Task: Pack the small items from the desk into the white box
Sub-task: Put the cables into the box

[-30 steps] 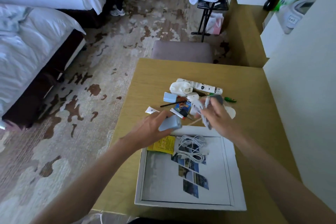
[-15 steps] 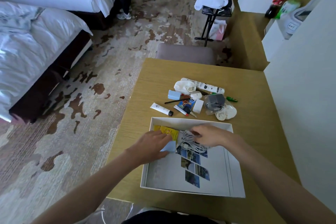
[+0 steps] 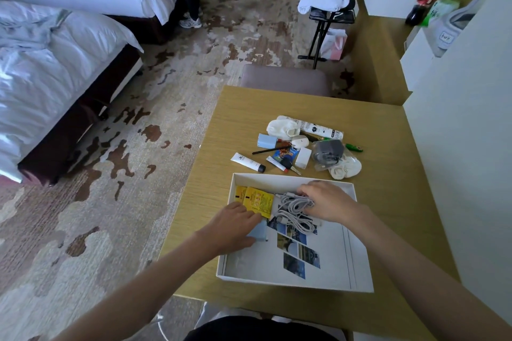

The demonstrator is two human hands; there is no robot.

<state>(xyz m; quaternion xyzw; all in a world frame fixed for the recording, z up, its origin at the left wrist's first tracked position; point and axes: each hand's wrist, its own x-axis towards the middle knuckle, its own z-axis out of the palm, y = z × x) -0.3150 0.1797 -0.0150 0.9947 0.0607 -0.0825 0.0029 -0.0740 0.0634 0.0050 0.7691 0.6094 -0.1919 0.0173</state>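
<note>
White box (image 3: 291,178): lies open on the desk (image 3: 249,119), lower centre of the frame.
Left hand (image 3: 235,225): inside the box at its left side, fingers curled round a pale blue block (image 3: 259,231).
Right hand (image 3: 329,203): upper right of the box, fingers bent down, gripping the coiled white cable (image 3: 295,207).
Yellow packets (image 3: 256,201): upper left of the box, just beside the cable.
Small items (image 3: 302,147): clustered on the desk just above the box.
</note>
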